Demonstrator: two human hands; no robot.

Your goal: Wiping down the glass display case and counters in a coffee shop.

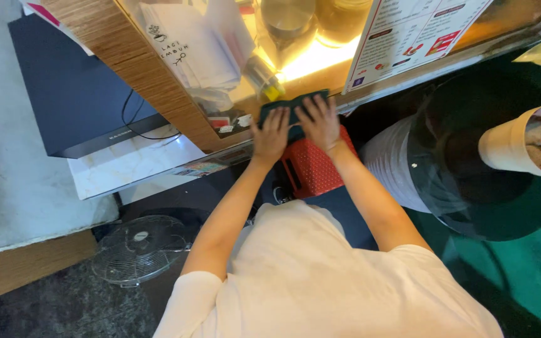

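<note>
A dark teal folded cloth (295, 106) lies at the edge of a wooden counter (126, 56). My left hand (270, 136) rests flat on the cloth's left part, fingers stretched out. My right hand (320, 122) lies flat on its right part with the fingers spread. Neither hand curls around anything. Just below the hands stands a red perforated basket (317, 172), partly hidden by my wrists.
On the counter are papers (189, 44), glass jars (289, 19), a laminated printed sheet (408, 31) and a small yellow object (272, 92). A black box (76, 81) sits at the left, a floor fan (139, 247) below. A dark round glass top (489, 169) and a cream cone-shaped object (511, 147) stand at the right.
</note>
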